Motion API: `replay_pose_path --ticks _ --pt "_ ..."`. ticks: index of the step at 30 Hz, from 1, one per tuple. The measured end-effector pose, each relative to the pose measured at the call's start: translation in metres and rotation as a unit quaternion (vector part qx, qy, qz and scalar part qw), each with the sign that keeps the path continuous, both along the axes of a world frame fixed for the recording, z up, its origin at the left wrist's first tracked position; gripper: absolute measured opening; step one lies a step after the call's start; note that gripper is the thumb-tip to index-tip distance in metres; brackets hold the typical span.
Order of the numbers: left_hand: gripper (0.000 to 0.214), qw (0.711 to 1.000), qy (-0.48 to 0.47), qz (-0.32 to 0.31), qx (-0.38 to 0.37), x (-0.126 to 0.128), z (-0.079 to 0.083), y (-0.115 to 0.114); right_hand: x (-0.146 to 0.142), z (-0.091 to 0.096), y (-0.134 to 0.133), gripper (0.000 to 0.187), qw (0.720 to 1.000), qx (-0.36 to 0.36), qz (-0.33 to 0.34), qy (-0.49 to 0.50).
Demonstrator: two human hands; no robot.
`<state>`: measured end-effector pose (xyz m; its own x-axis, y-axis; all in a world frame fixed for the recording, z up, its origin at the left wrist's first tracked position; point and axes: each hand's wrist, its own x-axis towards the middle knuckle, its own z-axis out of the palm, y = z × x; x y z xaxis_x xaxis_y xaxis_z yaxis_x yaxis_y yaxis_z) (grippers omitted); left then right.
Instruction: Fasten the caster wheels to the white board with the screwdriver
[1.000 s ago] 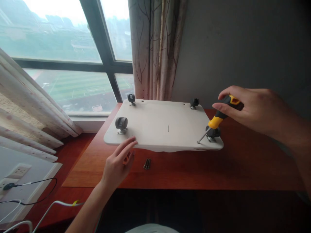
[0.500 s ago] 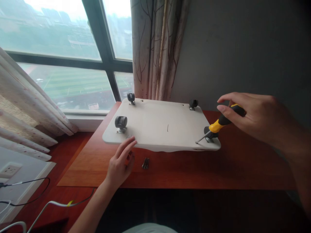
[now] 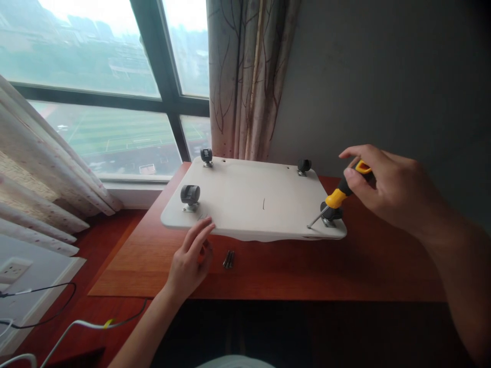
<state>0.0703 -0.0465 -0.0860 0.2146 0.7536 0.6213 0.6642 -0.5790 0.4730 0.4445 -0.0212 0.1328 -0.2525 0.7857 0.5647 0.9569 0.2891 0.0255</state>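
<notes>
A white board [image 3: 238,194] lies on the wooden table with black casters standing up at its corners, one of them the near-left caster [image 3: 190,195]. My right hand [image 3: 387,189] is closed around a yellow-and-black screwdriver [image 3: 337,197], tilted down to the left. Its tip meets a screw or hole near the board's front edge, beside the near-right caster [image 3: 332,212]. My left hand [image 3: 192,255] rests its fingertips on the front-left edge of the board, fingers stretched out and holding nothing. Several screws [image 3: 228,259] lie on the table just right of it.
The wooden table [image 3: 153,271] stands by a window [image 3: 115,133] with curtains [image 3: 245,76] behind it. A dark wall [image 3: 383,76] rises at the right. Cables [image 3: 84,323] and a wall socket [image 3: 15,268] are at the lower left.
My right hand has turned the screwdriver slightly and its fingers have shifted on the handle; the tip stays at the same spot. My left hand keeps its place on the board.
</notes>
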Motion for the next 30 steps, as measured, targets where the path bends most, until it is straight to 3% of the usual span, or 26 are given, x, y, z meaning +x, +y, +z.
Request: replay_pose_path --ticks 2,4,6,10,12,16,19,22,26,28,30 --pt "0.051 1.000 -0.002 -0.001 0.003 0.000 -0.001 0.000 0.000 0.002 -0.002 0.034 0.993 -0.053 0.084 0.059" --pt "0.051 1.000 -0.005 0.000 0.006 0.000 -0.001 0.000 0.002 0.003 -0.004 0.035 0.983 -0.094 0.121 0.104" --pt "0.051 1.000 -0.005 0.002 0.008 0.001 -0.001 0.000 0.005 0.003 -0.004 0.035 0.986 -0.092 0.093 0.104" --pt "0.052 1.000 -0.007 0.000 0.003 0.001 -0.001 0.000 0.010 -0.002 -0.001 0.048 0.999 0.026 -0.023 0.011" --pt "0.053 1.000 -0.010 -0.001 -0.001 0.000 -0.002 0.000 0.010 -0.004 0.000 0.048 0.999 0.036 -0.035 0.006" --pt "0.051 1.000 -0.009 -0.001 0.002 0.000 -0.002 0.000 0.008 -0.001 -0.005 0.041 0.992 -0.068 0.065 0.090" --pt "0.050 1.000 -0.008 0.000 0.005 0.001 0.000 -0.001 0.005 -0.001 -0.010 0.042 0.976 -0.113 0.102 0.155" --pt "0.051 1.000 -0.009 0.000 0.006 0.002 0.001 -0.001 0.000 -0.008 -0.011 0.041 0.982 -0.060 0.078 0.162" --pt "0.052 1.000 -0.006 -0.001 0.005 0.001 0.000 -0.001 -0.005 -0.018 -0.006 0.048 0.995 0.094 -0.006 0.038" --pt "0.052 1.000 -0.006 0.000 0.005 0.001 0.000 -0.001 -0.005 -0.019 -0.004 0.049 0.994 0.100 -0.009 0.041" --pt "0.052 1.000 -0.005 0.001 0.007 0.001 0.000 -0.001 -0.003 -0.016 -0.005 0.043 0.994 0.037 0.030 0.095"
